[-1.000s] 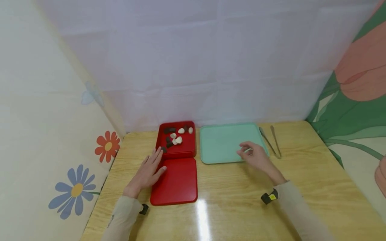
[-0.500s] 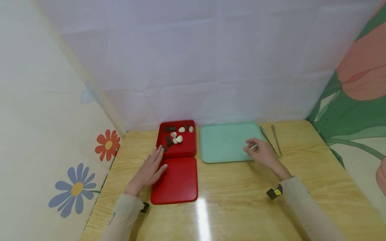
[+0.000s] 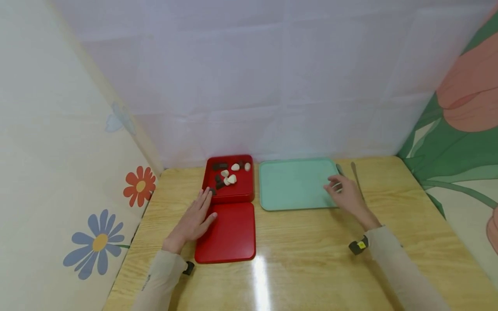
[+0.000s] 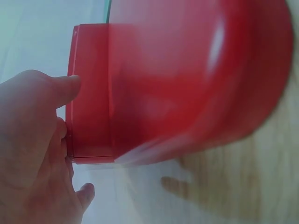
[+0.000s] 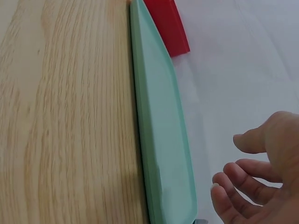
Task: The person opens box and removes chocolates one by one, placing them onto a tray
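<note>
My left hand (image 3: 193, 221) lies flat with its fingers straight, fingertips right at the front left corner of a red box (image 3: 237, 198). White pebble-like pieces (image 3: 232, 179) and dark chunks (image 3: 220, 166) are scattered in the box. In front of it lies a flat red lid (image 3: 227, 237), the left thumb over its edge. My right hand (image 3: 347, 198) hovers over the right edge of a mint green tray (image 3: 295, 183), fingers loosely bent and nothing between them, as the right wrist view also shows. Metal tongs (image 3: 356, 178) lie beyond it, partly hidden by the hand.
A wooden table (image 3: 303, 259) carries everything. White cloth (image 3: 253, 86) rises right behind the box and tray. Printed flower panels (image 3: 101, 242) flank both sides. The tray stands close beside the box.
My right hand has moved right across the tray toward the tongs, now covering their lower part. The left hand stays at the box corner.
</note>
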Available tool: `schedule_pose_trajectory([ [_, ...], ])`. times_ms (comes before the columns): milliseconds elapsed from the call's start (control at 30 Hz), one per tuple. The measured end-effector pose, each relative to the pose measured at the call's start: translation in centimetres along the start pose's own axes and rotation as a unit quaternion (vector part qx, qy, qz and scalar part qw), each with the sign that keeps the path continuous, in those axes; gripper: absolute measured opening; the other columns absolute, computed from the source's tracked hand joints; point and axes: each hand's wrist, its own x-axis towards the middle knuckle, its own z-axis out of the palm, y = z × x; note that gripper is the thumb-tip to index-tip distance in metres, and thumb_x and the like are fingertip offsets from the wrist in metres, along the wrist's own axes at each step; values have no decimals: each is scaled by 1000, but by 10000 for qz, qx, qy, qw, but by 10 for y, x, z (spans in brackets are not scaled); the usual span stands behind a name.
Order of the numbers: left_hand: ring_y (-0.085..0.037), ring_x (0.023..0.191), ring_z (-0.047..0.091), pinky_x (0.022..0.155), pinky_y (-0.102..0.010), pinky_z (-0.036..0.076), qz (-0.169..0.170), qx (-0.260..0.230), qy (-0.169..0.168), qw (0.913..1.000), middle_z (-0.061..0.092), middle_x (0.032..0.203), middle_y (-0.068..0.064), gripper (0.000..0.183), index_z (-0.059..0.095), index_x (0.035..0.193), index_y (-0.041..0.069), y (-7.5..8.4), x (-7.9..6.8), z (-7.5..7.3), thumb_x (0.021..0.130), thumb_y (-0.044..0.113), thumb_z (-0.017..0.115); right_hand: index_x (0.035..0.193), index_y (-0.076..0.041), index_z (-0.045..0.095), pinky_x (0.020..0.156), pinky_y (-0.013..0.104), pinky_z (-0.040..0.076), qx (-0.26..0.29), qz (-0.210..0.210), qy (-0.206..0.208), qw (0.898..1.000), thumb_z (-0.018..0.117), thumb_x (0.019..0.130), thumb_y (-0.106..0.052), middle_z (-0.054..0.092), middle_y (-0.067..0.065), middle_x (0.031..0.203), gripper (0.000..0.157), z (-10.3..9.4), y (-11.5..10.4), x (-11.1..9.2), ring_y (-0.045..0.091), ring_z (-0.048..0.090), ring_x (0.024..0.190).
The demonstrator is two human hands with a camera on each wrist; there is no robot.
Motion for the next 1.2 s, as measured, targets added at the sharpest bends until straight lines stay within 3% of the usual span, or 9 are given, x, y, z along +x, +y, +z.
schedule_pose_trajectory([
  [400, -47, 165, 6, 130, -68, 18, -36, -106, -16, 9999, 11, 179, -20, 77, 16, 169, -3, 2, 0, -2, 112, 32, 55, 135, 14, 61, 97, 64, 55, -288, 88, 238, 9993, 67, 105, -14, 64, 34, 124, 41, -6, 25, 2, 49, 63, 112],
  [667, -46, 165, 6, 130, -68, 18, -43, -68, -32, 10000, 11, 179, -20, 77, 16, 169, -3, 2, -1, -2, 112, 32, 54, 133, 15, 62, 96, 67, 52, -349, 93, 476, 9982, 69, 103, -12, 60, 36, 129, 41, -13, 36, 3, 52, 60, 115],
  [933, -46, 165, 7, 129, -68, 19, -17, -73, 14, 10000, 13, 179, -21, 76, 17, 169, -4, 1, -2, -1, 112, 31, 55, 144, 18, 51, 102, 72, 46, -545, 351, 686, 9955, 67, 103, -12, 53, 41, 138, 54, -15, 44, 2, 58, 52, 125],
  [1200, -46, 166, 5, 129, -69, 18, 5, -101, 23, 9999, 12, 179, -21, 76, 15, 169, -3, 0, 1, 0, 113, 32, 53, 143, 16, 52, 105, 72, 43, -845, 348, 936, 9914, 71, 100, -10, 51, 41, 138, 54, -15, 53, 6, 58, 49, 126],
])
